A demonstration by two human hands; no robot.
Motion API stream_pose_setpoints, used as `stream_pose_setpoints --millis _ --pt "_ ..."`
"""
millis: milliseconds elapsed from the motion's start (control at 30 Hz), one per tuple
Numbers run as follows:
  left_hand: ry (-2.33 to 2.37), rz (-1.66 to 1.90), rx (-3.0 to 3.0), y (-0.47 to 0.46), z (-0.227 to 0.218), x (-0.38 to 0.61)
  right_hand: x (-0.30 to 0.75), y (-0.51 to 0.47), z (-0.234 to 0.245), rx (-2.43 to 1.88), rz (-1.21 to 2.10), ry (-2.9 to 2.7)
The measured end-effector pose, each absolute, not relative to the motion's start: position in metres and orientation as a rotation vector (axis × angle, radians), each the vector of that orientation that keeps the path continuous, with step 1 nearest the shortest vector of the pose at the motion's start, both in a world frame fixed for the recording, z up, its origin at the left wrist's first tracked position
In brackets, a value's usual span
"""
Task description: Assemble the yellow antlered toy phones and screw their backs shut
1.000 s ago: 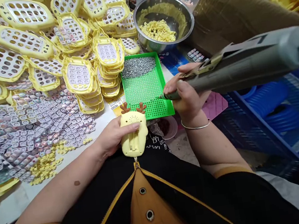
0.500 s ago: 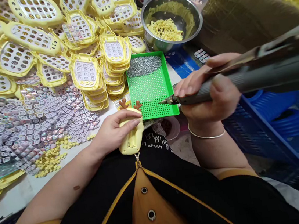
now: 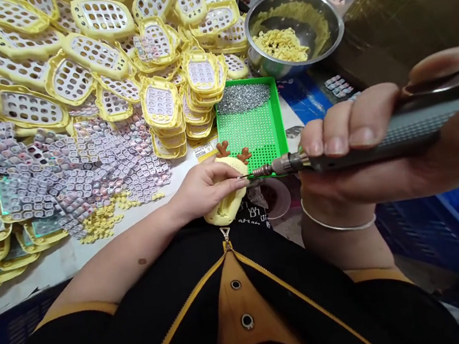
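Note:
My left hand (image 3: 210,189) is closed around a pale yellow toy phone casing (image 3: 224,210) with two brown antlers (image 3: 233,153) at its far end. The casing is held close to my body, its back towards me. My right hand (image 3: 362,142) grips a grey electric screwdriver (image 3: 386,135), lying nearly level and pointing left. Its thin bit reaches my left fingertips at the casing's right edge; whether a screw sits there is too small to tell. Just beyond lies a green perforated tray (image 3: 249,129) with a heap of small silver screws (image 3: 243,98) at its far end.
Yellow casing halves (image 3: 97,54) are piled at the back left. In front of them lie many lilac keypad pieces (image 3: 41,170) and small yellow parts (image 3: 103,218). A steel bowl (image 3: 338,31) holds yellow bits. A cardboard box (image 3: 399,11) and blue crates (image 3: 448,238) stand at right.
The screwdriver's bit has moved from over the green tray to the casing at my left fingertips. My right hand looks nearer the camera. The whole view has shifted rightward.

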State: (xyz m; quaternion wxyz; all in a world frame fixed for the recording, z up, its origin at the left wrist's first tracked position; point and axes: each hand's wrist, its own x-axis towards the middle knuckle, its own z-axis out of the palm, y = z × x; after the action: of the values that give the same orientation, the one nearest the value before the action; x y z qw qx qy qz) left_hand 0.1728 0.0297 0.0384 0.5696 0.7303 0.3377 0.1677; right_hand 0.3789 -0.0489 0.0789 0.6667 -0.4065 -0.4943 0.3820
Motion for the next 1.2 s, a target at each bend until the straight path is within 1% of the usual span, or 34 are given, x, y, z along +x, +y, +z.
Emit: stream_pose_setpoints --millis 100,200,333,400,533,767,900,1000,1133,1200 --pt "0.805 0.43 1.858 0.028 0.041 0.17 0.377 -0.048 0.085 -0.794 0.81 -1.119" --pt "0.822 0.422 2.003 0.027 0.043 0.168 0.367 -0.046 0.088 -0.767 0.844 -1.094" --pt "0.886 0.367 2.115 0.027 0.043 0.166 0.35 -0.041 0.082 -0.608 0.694 -0.953" --pt "0.889 0.342 2.115 0.027 0.042 0.165 0.345 -0.039 0.078 -0.54 0.673 -0.949" --pt "0.88 0.334 2.132 0.026 0.041 0.163 0.34 -0.039 0.074 -0.551 0.726 -1.01" --pt "0.92 0.323 2.125 0.024 0.04 0.16 0.337 -0.04 0.074 -0.533 0.726 -1.071" --pt "0.877 0.373 1.959 0.027 0.032 0.151 0.338 -0.041 0.07 -0.585 0.679 -1.12" --pt "0.799 0.435 1.682 0.028 0.022 0.141 0.331 -0.042 0.065 -0.589 0.607 -1.125" --pt "0.892 0.481 1.236 0.021 0.011 0.136 0.313 -0.041 0.055 -0.621 0.521 -1.056" --pt "0.911 0.466 1.115 0.019 0.01 0.136 0.308 -0.04 0.049 -0.657 0.51 -1.049"
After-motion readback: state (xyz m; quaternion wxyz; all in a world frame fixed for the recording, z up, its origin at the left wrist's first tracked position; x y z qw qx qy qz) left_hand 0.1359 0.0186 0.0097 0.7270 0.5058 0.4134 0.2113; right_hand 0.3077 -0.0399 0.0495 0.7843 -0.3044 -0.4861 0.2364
